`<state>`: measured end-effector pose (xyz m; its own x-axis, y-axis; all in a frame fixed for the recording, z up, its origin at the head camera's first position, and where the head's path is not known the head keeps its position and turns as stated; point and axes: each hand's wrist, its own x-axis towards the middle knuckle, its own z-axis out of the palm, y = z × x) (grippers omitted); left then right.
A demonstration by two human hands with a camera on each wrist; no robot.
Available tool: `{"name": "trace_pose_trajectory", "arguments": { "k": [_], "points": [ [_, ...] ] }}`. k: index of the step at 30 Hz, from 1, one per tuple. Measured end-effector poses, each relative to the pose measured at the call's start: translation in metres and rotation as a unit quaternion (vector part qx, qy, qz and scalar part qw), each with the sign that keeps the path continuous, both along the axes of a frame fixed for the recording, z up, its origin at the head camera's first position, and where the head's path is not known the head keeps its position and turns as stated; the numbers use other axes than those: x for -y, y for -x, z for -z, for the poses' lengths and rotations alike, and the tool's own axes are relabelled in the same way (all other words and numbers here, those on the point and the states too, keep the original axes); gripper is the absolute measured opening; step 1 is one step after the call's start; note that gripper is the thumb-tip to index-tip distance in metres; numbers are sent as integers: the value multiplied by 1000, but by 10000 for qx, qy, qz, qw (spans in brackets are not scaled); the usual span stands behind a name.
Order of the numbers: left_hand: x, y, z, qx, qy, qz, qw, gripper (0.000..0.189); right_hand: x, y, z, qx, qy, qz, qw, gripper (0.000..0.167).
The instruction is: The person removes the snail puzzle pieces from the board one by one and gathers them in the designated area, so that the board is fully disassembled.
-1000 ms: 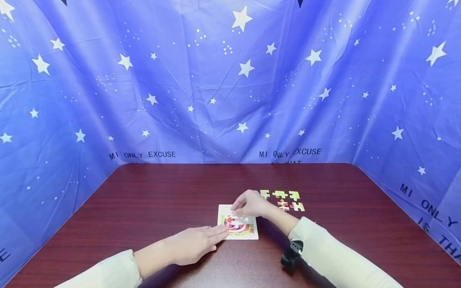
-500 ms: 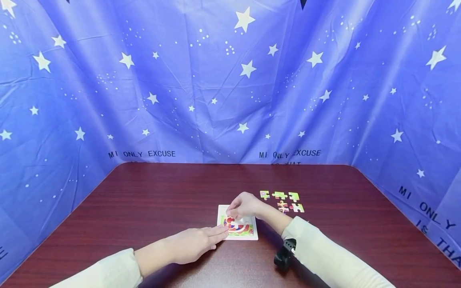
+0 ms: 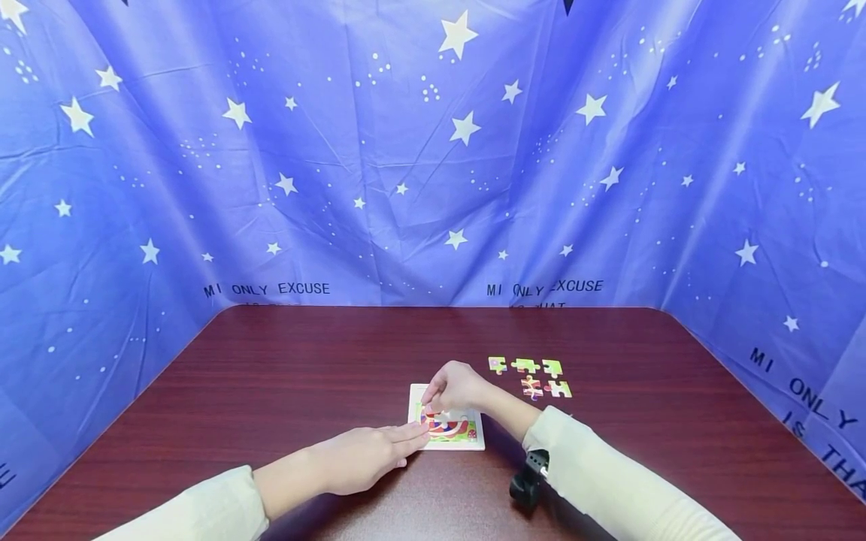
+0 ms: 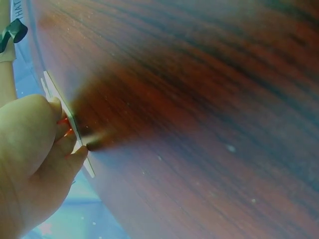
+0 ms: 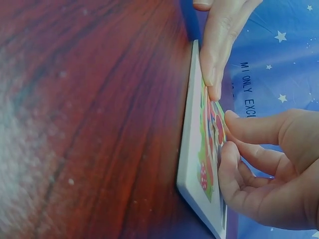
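Note:
A square jigsaw puzzle with a white tray frame (image 3: 481,436) lies on the table, its lower part filled with a colourful picture. My left hand (image 3: 360,457) rests straight fingers on the tray's left edge and the picture. Over the upper left of the picture, my right hand (image 3: 461,385) pinches a puzzle piece between thumb and fingertips, mostly hidden by them. In the right wrist view, the thumb and fingers of this hand (image 5: 279,164) meet low against the red part of the picture (image 5: 220,130). The left wrist view shows the tray (image 4: 61,99) edge-on beside the left hand.
Several loose puzzle pieces (image 3: 525,366) lie face up in two rows behind and right of the tray. The dark red wooden table (image 3: 284,376) ends at a blue starry curtain (image 3: 379,150). A black wrist camera (image 3: 528,481) hangs below the right sleeve.
My right hand has shifted a little left with the piece, coming down over the upper left of the picture. The left hand stays where it was.

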<state>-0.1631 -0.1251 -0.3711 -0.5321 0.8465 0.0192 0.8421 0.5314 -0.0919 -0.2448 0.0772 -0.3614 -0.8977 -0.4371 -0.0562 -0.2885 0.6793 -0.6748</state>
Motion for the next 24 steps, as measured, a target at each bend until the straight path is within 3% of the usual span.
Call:
{"name": "trace_pose_trajectory", "arguments": {
  "k": [16,24],
  "points": [
    [-1,0,0,72,-95,20,9999,43,-5,3,-1,335,568,-28,9978,8],
    [-1,0,-1,97,-90,-13,9999,43,-7,0,-1,-173,528,-266,9981,11]
  ]
}}
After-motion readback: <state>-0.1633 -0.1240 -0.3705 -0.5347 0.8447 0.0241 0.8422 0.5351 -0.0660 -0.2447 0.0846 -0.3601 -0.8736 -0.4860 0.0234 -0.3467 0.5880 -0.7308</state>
